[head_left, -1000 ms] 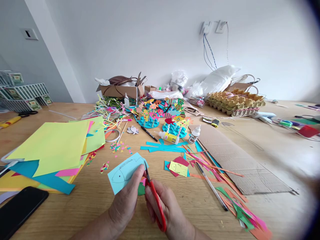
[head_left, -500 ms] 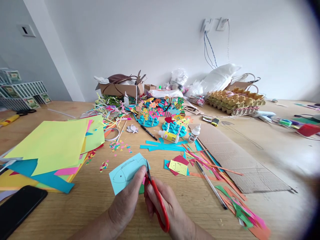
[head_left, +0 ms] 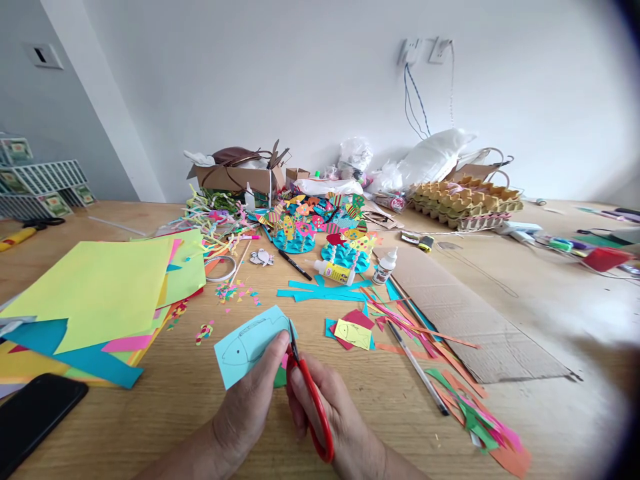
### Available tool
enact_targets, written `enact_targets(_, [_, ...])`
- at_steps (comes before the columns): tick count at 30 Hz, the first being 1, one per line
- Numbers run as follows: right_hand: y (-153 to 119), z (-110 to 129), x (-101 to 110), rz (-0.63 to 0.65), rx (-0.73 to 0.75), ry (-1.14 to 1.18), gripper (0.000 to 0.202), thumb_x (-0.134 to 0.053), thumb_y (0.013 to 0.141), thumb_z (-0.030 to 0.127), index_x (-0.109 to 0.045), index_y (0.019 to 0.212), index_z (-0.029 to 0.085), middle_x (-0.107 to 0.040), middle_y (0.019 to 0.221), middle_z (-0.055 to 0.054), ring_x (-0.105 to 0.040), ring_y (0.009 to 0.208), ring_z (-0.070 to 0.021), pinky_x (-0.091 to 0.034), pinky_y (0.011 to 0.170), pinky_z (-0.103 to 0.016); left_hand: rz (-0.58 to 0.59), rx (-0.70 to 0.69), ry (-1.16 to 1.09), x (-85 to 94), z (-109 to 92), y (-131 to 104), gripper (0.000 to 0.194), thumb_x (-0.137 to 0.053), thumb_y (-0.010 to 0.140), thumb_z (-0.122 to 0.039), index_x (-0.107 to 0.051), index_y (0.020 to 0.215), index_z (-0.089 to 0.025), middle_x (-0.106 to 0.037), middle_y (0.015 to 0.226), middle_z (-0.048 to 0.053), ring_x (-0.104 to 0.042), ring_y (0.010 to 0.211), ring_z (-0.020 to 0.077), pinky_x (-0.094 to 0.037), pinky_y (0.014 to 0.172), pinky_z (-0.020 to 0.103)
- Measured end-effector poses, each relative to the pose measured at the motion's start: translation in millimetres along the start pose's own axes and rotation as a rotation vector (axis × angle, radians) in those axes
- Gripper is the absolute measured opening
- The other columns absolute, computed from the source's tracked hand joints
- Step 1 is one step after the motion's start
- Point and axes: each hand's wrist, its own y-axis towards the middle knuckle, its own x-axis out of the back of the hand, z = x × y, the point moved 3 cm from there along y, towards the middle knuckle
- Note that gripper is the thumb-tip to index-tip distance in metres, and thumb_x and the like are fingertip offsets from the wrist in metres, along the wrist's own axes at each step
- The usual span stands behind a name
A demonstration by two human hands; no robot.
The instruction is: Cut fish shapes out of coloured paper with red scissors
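Observation:
My left hand [head_left: 250,400] pinches a light blue paper [head_left: 250,343] on which a fish is drawn in dark line. My right hand [head_left: 325,400] is closed round the red handles of a pair of scissors [head_left: 317,407]. The blades meet the right edge of the blue paper, beside my left thumb. Bits of pink and green paper show just under the left hand. To the right on the table lies a small yellow paper with a fish drawing [head_left: 353,333], on top of dark red and blue pieces.
Yellow sheets [head_left: 110,287] and a black phone [head_left: 43,420] lie left. Glue bottles [head_left: 385,265], blue strips, a pen [head_left: 417,367] and cardboard [head_left: 470,320] are ahead and right. Paper fish on blue bases [head_left: 295,240] and egg trays [head_left: 463,200] stand farther back.
The whole view has shifted slightly, so the table items appear a little farther left. Both hands keep their holds on the blue paper and the scissors.

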Motion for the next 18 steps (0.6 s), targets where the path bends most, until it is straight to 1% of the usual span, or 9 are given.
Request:
enact_targets(9, [-0.4,-1.9,-0.4,0.0,-0.03,0.035,0.049,-0.034,0.084,0.063,-0.042,0.067,0.018,-0.039,0.047,0.004,-0.037,0.04,-0.0074,-0.032,0.038,-0.017,-0.028,0.022,-0.019,-5.4,-12.5,0.3,0.018,-0.064,0.072,-0.036,-0.068,0.081,-0.02,-0.071,0.09,0.004,-0.063,0.09,0.0233,-0.048,0.084,0.034])
enact_targets(13, [-0.6,-1.4,0.0,0.009,-0.023,0.039,0.049,-0.034,0.084,0.063,-0.042,0.067,0.018,-0.038,0.045,0.005,-0.036,0.039,-0.0069,-0.031,0.037,-0.016,-0.039,0.03,-0.028,-5.5,-13.9,0.2,0.018,-0.063,0.072,-0.036,-0.068,0.08,-0.02,-0.071,0.087,0.004,-0.063,0.086,0.0228,-0.048,0.082,0.034])
enact_targets(18, [-1.3,-3.8,0.1,0.017,-0.051,0.053,0.049,-0.035,0.083,0.064,-0.042,0.069,0.018,-0.038,0.046,0.006,-0.035,0.038,-0.006,-0.029,0.036,-0.016,-0.046,0.05,-0.041,-6.8,-16.3,0.2,0.019,-0.064,0.071,-0.037,-0.068,0.079,-0.02,-0.071,0.085,0.004,-0.063,0.085,0.0227,-0.048,0.08,0.033])
